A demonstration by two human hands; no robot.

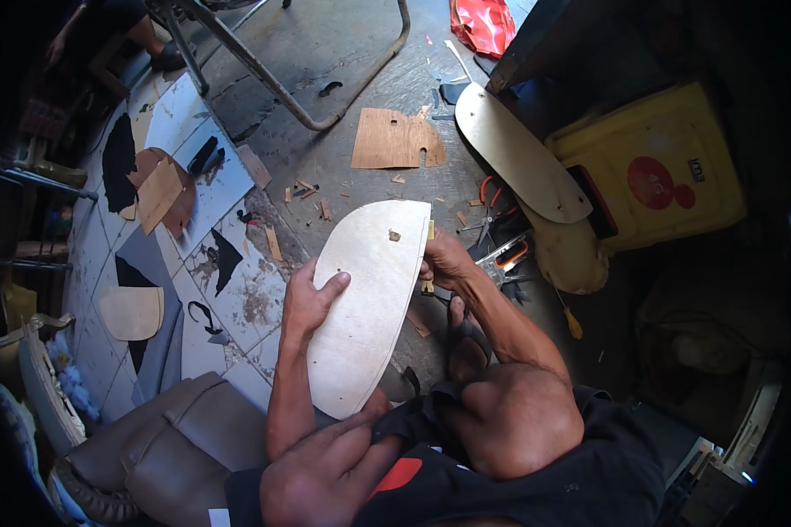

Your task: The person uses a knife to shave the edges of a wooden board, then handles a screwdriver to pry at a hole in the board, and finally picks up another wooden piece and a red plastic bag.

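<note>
A pale, thin wooden panel (369, 299) with one curved side and one straight end is tilted up above my lap. It has a small cut hole near the top and a few tiny holes. My left hand (312, 299) grips its left edge, thumb on the face and fingers behind. At its right edge my right hand (446, 261) is closed round a slim yellow tool (427, 288). Only the tool's ends show, so its kind is unclear. My right fingertips are partly hidden behind the panel.
Scissors (510, 255), red-handled pliers (490, 198) and a yellow-handled screwdriver (572, 323) lie to the right. Beside them are a long rounded panel (518, 154) and a yellow plastic container (650, 167). Ahead lies a brown wooden offcut (395, 140) near a metal-legged frame (272, 79). A person's foot (169, 58) shows far left.
</note>
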